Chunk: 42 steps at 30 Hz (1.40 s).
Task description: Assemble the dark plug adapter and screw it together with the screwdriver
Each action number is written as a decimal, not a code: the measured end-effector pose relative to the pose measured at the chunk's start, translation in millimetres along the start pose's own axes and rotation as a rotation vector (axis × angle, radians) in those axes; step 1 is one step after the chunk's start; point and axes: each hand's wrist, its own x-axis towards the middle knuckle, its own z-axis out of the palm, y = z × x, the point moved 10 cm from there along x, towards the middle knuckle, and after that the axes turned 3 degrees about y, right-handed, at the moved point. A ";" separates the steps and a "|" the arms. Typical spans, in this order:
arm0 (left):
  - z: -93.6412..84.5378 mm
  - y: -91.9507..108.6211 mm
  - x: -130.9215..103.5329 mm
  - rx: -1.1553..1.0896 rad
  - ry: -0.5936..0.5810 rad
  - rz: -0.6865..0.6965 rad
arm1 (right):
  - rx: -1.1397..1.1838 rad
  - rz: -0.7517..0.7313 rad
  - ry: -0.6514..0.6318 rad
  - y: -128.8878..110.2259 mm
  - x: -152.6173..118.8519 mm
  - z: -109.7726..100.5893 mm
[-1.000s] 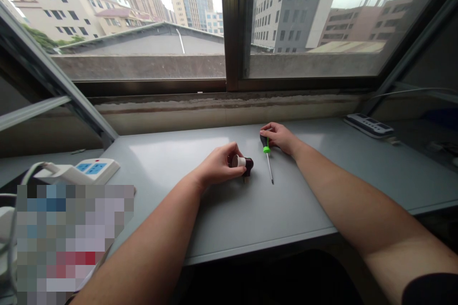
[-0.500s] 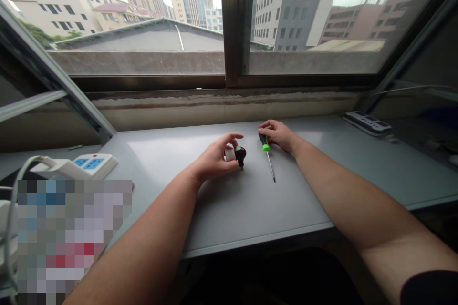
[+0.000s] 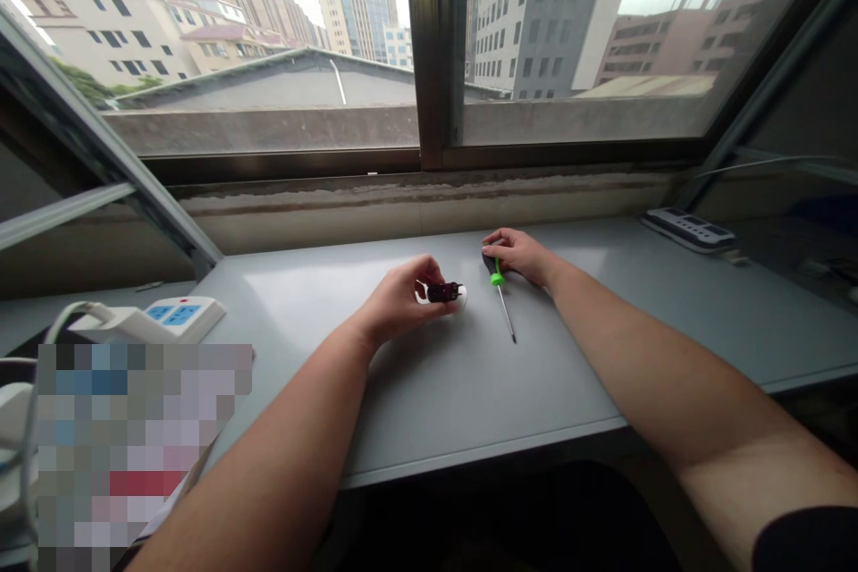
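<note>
Between the thumb and fingers of my left hand is a small black-and-white part. Its dark side faces me, with short prongs on the right, and a white rounded section shows behind it. Its exact kind is not clear, and my fingers cover its left end. My right hand grips a screwdriver by its black and green handle. The metal shaft points down and toward me over the grey table. A small gap separates the part from the screwdriver.
At the left stands a white power strip with blue sockets and a plugged-in cable. Beside it lies a blurred-out sheet. Another power strip is at the far right. A window frame rises behind the table.
My left hand has turned the small part, so its dark pronged side now faces me and the white section sits behind. My right hand and the screwdriver have barely moved.
</note>
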 end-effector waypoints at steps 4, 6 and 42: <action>-2.1 0.3 0.9 -0.091 0.041 0.012 | -0.002 0.003 -0.014 0.3 0.0 0.2; -5.0 2.7 1.4 -0.117 0.068 0.046 | -0.004 0.008 -0.019 -0.8 -1.1 0.8; 18.0 5.1 -5.0 -0.196 -0.106 0.030 | 0.762 0.068 -0.096 -69.7 -26.7 1.9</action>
